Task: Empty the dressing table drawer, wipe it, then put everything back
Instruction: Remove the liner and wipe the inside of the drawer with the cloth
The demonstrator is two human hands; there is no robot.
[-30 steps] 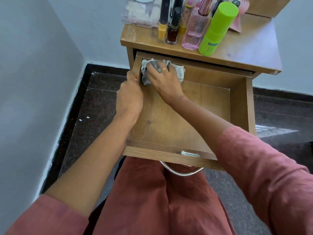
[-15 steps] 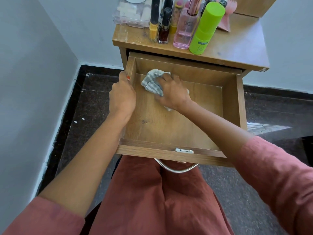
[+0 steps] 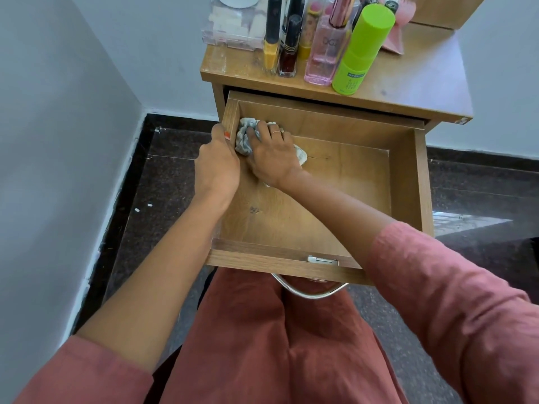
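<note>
I see the right hand clamped on the crumpled grey cloth, pressing it into the back-left corner of the drawer. Half a second ago it was nearer the middle of the floor, so the stroke has swung back to the corner. The left hand grips the drawer's left wall. The cosmetics bottles wait on the desk. I judge wiping is under way and refilling not yet begun.
</note>
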